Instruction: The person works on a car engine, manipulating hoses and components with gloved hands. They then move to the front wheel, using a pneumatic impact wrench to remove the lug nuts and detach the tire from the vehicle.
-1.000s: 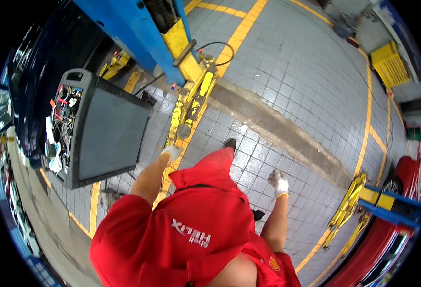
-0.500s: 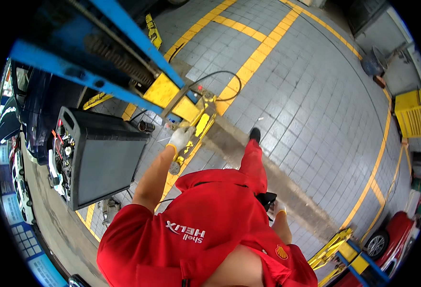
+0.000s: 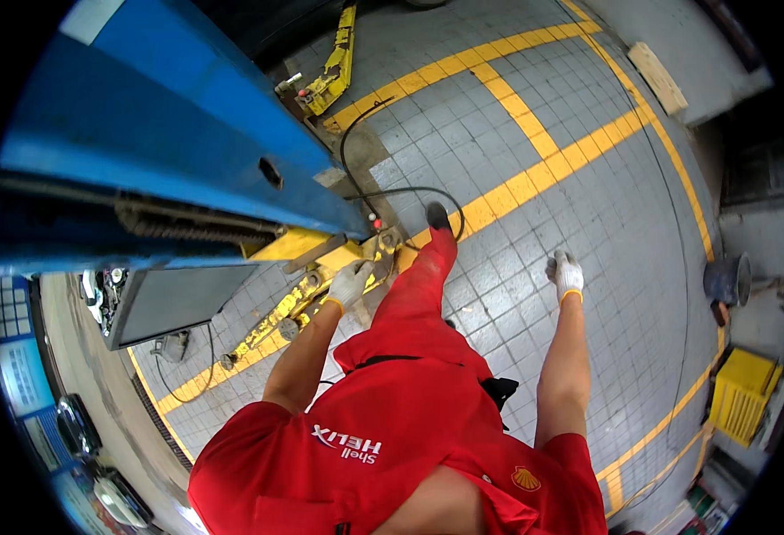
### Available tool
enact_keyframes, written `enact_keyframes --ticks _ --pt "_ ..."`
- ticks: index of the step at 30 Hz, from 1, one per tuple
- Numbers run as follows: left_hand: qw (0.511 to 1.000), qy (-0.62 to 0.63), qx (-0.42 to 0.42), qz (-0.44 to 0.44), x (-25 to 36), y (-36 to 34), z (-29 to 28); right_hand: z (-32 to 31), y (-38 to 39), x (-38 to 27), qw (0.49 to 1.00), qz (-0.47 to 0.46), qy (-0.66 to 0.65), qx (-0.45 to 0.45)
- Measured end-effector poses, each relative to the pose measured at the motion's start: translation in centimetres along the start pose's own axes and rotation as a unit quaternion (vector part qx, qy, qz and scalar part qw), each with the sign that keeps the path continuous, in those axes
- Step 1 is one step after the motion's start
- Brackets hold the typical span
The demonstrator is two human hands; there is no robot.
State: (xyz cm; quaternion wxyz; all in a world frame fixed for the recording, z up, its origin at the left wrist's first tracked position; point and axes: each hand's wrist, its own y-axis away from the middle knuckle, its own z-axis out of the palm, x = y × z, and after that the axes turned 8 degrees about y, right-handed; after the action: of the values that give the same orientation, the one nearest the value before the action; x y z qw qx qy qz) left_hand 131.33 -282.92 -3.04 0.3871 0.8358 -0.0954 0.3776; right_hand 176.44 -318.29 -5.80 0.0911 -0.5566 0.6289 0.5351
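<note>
In a white knit glove with a yellow cuff, my left hand (image 3: 349, 283) appears over the inner end of a yellow lift arm (image 3: 271, 323), beside the blue lift post (image 3: 178, 160). Its fingers are loosely bent and apart from any held object; contact with the lift arm cannot be made out. My right hand (image 3: 566, 275), gloved the same way, hangs over the grey tiled floor (image 3: 508, 294) with its fingers curled in. Whatever they may hold is hidden. One leg in red trousers (image 3: 418, 285) is stretched forward, its dark shoe (image 3: 437, 215) beside a black hose (image 3: 414, 189).
A grey tool cart (image 3: 182, 303) stands behind the post at the left. Another yellow lift arm (image 3: 334, 67) extends at the top. The hose loops across the floor by the post. Along the right wall are a dark bucket (image 3: 728, 280) and a yellow crate (image 3: 743, 392).
My view has turned and come closer to the blue post, which now fills more of the upper left. My right hand has swung forward from beside my body. My left hand stays near the lift arm.
</note>
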Motion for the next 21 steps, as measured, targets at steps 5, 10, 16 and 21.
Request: enact_keyframes --ticks 5,10,16,21 --pt "0.979 0.068 0.191 -0.017 11.8 -17.5 -1.9 11.6 -12.1 -14.3 0.987 -0.050 0.031 -0.148" --pt "0.938 0.050 0.341 0.044 20.8 -38.4 -10.4 22.9 -23.5 -22.4 0.972 0.033 0.107 -0.207" --pt "0.825 -0.227 0.483 0.187 25.5 -56.5 -24.5 40.5 -37.9 -34.1 0.886 -0.189 0.355 -0.231" --pt "0.815 -0.340 0.461 0.084 20.7 -63.8 -27.1 62.9 -49.4 -38.6 0.893 0.106 0.116 -0.422"
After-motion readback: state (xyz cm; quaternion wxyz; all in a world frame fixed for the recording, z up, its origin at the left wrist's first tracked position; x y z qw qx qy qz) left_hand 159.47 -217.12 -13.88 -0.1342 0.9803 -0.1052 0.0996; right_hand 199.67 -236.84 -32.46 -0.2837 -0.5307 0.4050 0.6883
